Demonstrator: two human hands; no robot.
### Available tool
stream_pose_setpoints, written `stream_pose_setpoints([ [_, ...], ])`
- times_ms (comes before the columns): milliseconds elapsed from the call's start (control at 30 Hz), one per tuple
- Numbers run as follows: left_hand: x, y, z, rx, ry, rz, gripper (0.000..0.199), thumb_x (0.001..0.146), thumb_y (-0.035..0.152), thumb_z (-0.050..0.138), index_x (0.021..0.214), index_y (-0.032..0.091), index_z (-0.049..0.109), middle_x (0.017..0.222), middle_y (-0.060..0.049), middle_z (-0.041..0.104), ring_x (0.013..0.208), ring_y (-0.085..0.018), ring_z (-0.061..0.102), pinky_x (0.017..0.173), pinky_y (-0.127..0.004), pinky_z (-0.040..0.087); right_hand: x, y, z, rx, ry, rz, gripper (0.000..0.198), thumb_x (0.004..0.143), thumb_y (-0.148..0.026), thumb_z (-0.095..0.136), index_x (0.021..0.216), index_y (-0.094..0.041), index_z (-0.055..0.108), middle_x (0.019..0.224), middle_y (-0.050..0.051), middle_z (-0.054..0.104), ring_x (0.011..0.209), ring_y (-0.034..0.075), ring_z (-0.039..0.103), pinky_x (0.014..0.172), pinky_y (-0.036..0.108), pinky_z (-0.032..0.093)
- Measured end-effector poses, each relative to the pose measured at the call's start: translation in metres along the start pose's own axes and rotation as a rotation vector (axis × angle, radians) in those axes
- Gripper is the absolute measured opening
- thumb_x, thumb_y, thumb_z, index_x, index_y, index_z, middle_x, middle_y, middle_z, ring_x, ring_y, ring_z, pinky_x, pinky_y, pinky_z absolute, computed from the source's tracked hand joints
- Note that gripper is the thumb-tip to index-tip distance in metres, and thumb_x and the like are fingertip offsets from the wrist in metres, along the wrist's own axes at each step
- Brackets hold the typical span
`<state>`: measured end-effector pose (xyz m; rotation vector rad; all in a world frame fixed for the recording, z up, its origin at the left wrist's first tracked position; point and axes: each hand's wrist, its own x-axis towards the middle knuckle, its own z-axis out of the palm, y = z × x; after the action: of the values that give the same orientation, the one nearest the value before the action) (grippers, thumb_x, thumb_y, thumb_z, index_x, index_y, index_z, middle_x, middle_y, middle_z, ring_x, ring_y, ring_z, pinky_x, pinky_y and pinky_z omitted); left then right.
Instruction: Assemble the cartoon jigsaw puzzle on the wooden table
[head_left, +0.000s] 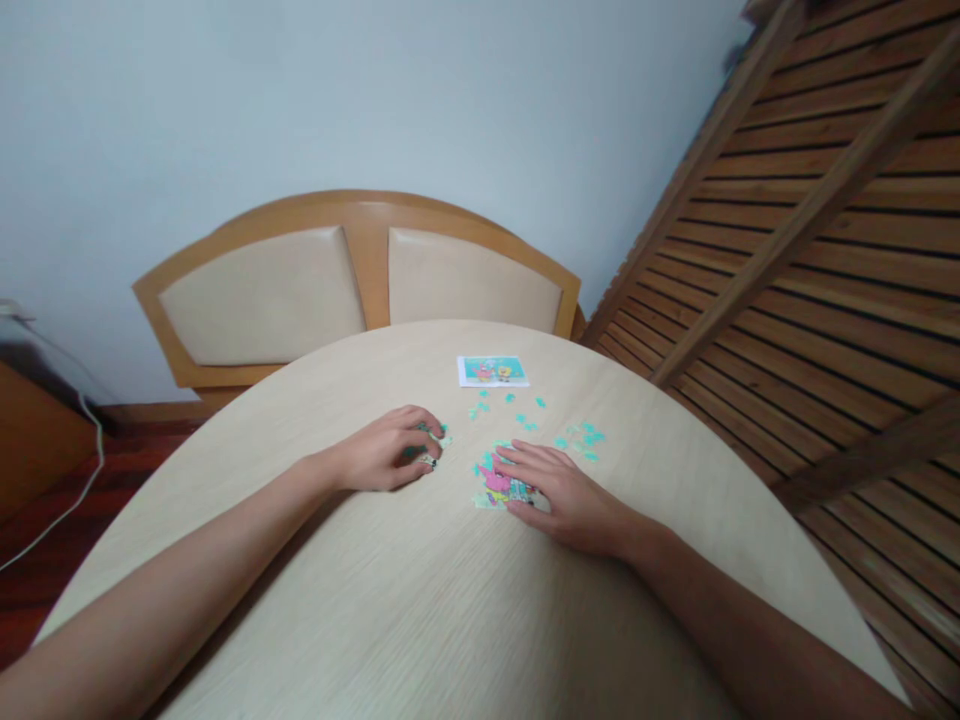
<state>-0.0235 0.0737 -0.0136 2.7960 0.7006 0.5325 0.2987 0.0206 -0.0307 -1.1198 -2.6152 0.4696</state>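
Joined jigsaw pieces (495, 484) form a pink, yellow and turquoise patch on the table, partly covered by my right hand (544, 488). That hand lies nearly flat with its fingers stretched over the patch's right side. To the left, my left hand (397, 448) rests with bent fingers spread over a few puzzle pieces (445, 438). Its fingertips touch or hover just above them; I cannot tell which. Loose turquoise puzzle pieces (587, 437) lie right of my right hand, and several more pieces (525, 422) are scattered beyond the patch.
A picture sheet (493, 371) with two cartoon figures lies farther back on the round wooden table (375, 600). Behind the table stands a padded bench back (270, 290) against the wall. A slatted wooden panel (787, 250) slants along the right. A white cable (97, 450) hangs at left.
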Motion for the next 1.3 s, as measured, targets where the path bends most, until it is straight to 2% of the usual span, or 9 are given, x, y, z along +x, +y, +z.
stream_pose_setpoints([
  [267,0.006,0.008,-0.003,-0.057,-0.061,0.002,0.007,0.094,0.019,0.058,0.095,0.019,0.065,0.111,-0.009,0.065,0.111,-0.023,0.057,0.103,-0.039,0.044,0.0,0.0,0.001,0.007,0.023,-0.013,0.051,0.098,-0.047,0.056,0.145,-0.026,0.056,0.154,0.01,0.05,0.146,0.032,0.039,0.119,0.055,0.03],
  [400,0.011,0.014,-0.001,-0.071,-0.072,0.056,0.009,0.097,0.021,0.055,0.098,0.02,0.063,0.101,-0.006,0.069,0.109,-0.023,0.057,0.103,-0.039,0.043,0.001,-0.004,0.0,-0.023,0.089,-0.028,0.049,0.096,-0.043,0.06,0.139,-0.022,0.062,0.144,0.015,0.058,0.136,0.032,0.048,0.112,0.052,0.039],
  [500,0.013,0.018,0.003,-0.08,-0.065,0.062,0.012,0.1,0.025,0.052,0.1,0.022,0.064,0.099,-0.006,0.069,0.112,-0.023,0.057,0.103,-0.04,0.043,0.003,-0.007,-0.002,-0.025,0.111,-0.042,0.045,0.095,-0.041,0.062,0.135,-0.021,0.065,0.136,0.014,0.062,0.127,0.03,0.054,0.108,0.05,0.043],
  [667,0.017,0.024,0.01,-0.138,-0.062,0.051,0.017,0.103,0.031,0.051,0.1,0.021,0.065,0.1,-0.007,0.07,0.106,-0.023,0.061,0.099,-0.039,0.045,0.004,-0.007,0.0,0.006,0.136,-0.071,0.041,0.097,-0.038,0.06,0.135,-0.025,0.064,0.138,0.011,0.064,0.131,0.027,0.055,0.111,0.048,0.041],
  [900,0.022,0.039,0.018,-0.334,-0.018,0.008,0.025,0.105,0.032,0.05,0.093,0.018,0.066,0.093,-0.007,0.071,0.09,-0.018,0.064,0.087,-0.033,0.05,0.004,-0.003,0.003,-0.007,0.141,-0.098,0.04,0.098,-0.038,0.059,0.135,-0.023,0.064,0.14,0.01,0.064,0.137,0.029,0.051,0.113,0.051,0.039],
  [1033,0.025,0.056,0.029,-0.466,0.128,-0.132,0.025,0.102,0.035,0.055,0.091,0.017,0.068,0.093,-0.006,0.071,0.089,-0.017,0.065,0.084,-0.031,0.051,0.007,-0.014,0.003,0.068,0.243,-0.14,0.031,0.095,-0.032,0.063,0.125,-0.022,0.067,0.123,0.009,0.073,0.119,0.027,0.063,0.104,0.045,0.046],
  [1133,0.028,0.068,0.043,-0.681,0.228,-0.266,0.024,0.096,0.038,0.065,0.093,0.015,0.068,0.093,-0.007,0.072,0.085,-0.017,0.067,0.079,-0.03,0.055,0.007,-0.028,0.005,0.152,0.354,-0.077,0.027,0.091,-0.026,0.065,0.118,-0.022,0.066,0.109,0.008,0.075,0.102,0.024,0.068,0.093,0.039,0.052],
  [1300,0.029,0.077,0.058,-0.898,0.307,-0.357,0.026,0.09,0.039,0.072,0.093,0.015,0.065,0.088,-0.006,0.073,0.079,-0.016,0.068,0.075,-0.03,0.057,0.007,-0.042,0.008,0.248,0.394,-0.021,0.017,0.09,-0.022,0.062,0.106,-0.024,0.066,0.101,0.005,0.075,0.097,0.022,0.07,0.094,0.037,0.052],
])
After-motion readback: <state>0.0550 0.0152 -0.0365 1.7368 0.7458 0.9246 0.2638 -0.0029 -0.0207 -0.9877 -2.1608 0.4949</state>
